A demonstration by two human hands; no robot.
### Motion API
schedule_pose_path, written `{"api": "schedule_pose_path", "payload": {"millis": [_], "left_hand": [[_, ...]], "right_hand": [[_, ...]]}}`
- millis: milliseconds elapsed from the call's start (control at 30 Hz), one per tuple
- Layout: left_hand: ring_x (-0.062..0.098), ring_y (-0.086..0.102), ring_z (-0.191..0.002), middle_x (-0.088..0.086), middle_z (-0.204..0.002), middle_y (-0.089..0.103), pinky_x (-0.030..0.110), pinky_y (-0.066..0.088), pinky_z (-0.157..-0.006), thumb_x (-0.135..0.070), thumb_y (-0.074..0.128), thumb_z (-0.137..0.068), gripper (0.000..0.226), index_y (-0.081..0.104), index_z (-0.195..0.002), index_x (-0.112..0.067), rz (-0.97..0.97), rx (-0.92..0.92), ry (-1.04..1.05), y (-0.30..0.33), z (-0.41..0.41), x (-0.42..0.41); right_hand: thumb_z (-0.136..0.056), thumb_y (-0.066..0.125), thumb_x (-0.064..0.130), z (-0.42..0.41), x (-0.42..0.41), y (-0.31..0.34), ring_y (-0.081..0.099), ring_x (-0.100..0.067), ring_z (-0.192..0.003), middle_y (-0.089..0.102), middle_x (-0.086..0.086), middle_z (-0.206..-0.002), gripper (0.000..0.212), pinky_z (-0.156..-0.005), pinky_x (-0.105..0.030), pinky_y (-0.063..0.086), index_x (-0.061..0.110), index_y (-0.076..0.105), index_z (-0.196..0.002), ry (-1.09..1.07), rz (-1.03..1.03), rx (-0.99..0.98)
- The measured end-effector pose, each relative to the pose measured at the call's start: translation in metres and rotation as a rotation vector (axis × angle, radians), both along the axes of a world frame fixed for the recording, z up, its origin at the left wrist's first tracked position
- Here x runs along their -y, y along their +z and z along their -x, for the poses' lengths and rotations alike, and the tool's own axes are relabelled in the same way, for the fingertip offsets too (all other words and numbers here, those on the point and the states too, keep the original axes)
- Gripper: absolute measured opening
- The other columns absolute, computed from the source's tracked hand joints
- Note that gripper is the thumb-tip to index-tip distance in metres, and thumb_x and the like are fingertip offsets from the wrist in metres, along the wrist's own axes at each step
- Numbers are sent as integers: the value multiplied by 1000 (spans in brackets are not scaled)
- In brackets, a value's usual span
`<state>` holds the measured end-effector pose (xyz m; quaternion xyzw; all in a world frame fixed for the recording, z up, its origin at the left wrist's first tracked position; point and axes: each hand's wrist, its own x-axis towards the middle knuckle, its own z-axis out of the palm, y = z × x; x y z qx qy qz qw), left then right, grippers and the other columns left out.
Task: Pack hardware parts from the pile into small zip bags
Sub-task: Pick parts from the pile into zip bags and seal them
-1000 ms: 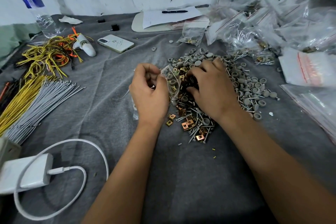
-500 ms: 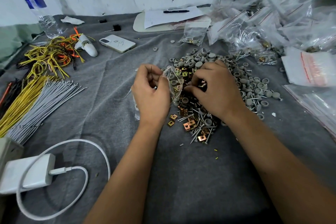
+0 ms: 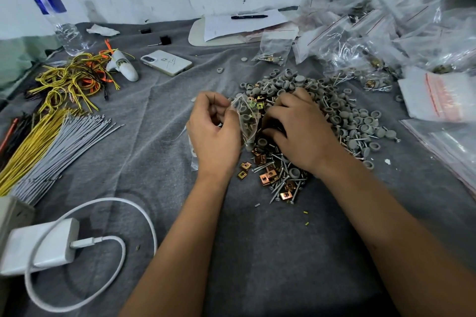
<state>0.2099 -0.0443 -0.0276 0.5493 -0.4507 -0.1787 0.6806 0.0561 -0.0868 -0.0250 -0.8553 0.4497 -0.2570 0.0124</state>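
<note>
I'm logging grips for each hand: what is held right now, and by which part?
The left hand pinches a small zip bag by its open top edge. The right hand curls into the hardware pile; what it holds is hidden.

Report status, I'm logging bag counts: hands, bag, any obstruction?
Left hand pinches small clear zip bag, part-filled. Right hand curled in mixed pile of grey caps, screws and copper clips; grasp hidden. Nothing blocking.
</note>
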Motion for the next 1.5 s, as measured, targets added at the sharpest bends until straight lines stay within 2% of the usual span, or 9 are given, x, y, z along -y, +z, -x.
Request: {"api": "schedule_pose_path", "payload": {"millis": [167, 300, 467, 600, 733, 967, 1200, 1400, 1500], "left_hand": [[20, 55, -68, 2, -75, 59, 38, 46, -63, -6, 55, -81, 18, 56, -84, -24, 1, 3, 3, 0, 1, 0], [28, 55, -67, 10, -75, 59, 42, 46, -62, -7, 56, -82, 18, 56, -84, -25, -17, -2, -23, -2, 0, 2], [36, 57, -68, 22, -78, 62, 42, 48, -61, -4, 58, -85, 21, 56, -85, -25, -27, 58, -51, -3, 2, 2], [34, 56, -67, 23, -79, 63, 39, 47, -60, -2, 58, -86, 22, 57, -86, -23, -28, 62, -53, -3, 1, 3], [32, 55, -66, 19, -76, 61, 37, 47, -60, 4, 59, -89, 26, 57, -86, -22, -31, 59, -60, -4, 0, 3], [21, 55, -66, 18, -76, 62, 35, 48, -60, 4, 59, -89, 25, 57, -87, -20, -30, 64, -58, -6, 0, 2], [10, 56, -66, -6, -73, 60, 31, 49, -59, 3, 61, -86, 26, 56, -84, -23, -5, 159, -62, -6, 2, 3], [14, 56, -65, -2, -72, 60, 32, 49, -60, 1, 61, -86, 26, 56, -85, -24, 36, 150, -31, -4, 1, 3], [23, 59, -67, 1, -74, 61, 39, 51, -63, -4, 63, -87, 23, 56, -86, -25, 60, 115, -5, -2, -1, 2]], "right_hand": [[-90, 76, 22, 3, 1, 5, 60, -10, -95, 70, 3, -101, 14, -87, -19, 49, 15, 74, -102, 15, -35, 293], [-89, 78, 24, 2, -2, 8, 67, -5, -80, 74, 7, -87, 9, -77, -19, 54, 16, 78, -95, 48, -89, 551], [-91, 76, 10, -2, -4, 10, 72, -2, -88, 75, 12, -95, 18, -79, -14, 55, 21, 77, -104, 136, -249, 711], [-89, 75, 4, 1, 1, 9, 68, 1, -94, 73, 11, -102, 25, -85, -10, 50, 19, 78, -109, 78, -207, 592], [-86, 78, 4, 5, 2, 8, 54, 11, -82, 60, 16, -90, 20, -76, -1, 38, 18, 79, -100, 2, -155, 449], [-87, 79, 10, 4, -2, 12, 61, -2, -85, 71, 4, -97, 17, -81, -3, 41, 15, 80, -103, 33, -54, 420], [-77, 79, -4, -6, -11, 12, 55, 2, -85, 74, -2, -98, 30, -85, -4, 39, 8, 80, -105, 184, 87, 353], [-87, 80, 13, -2, -9, 14, 66, -11, -85, 73, 0, -93, 10, -81, -27, 55, 9, 77, -96, 181, 129, 455], [-96, 71, 34, -6, -12, 13, 65, -16, -81, 71, -1, -88, 26, -75, -37, 54, 8, 77, -94, 279, 71, 428]]}}
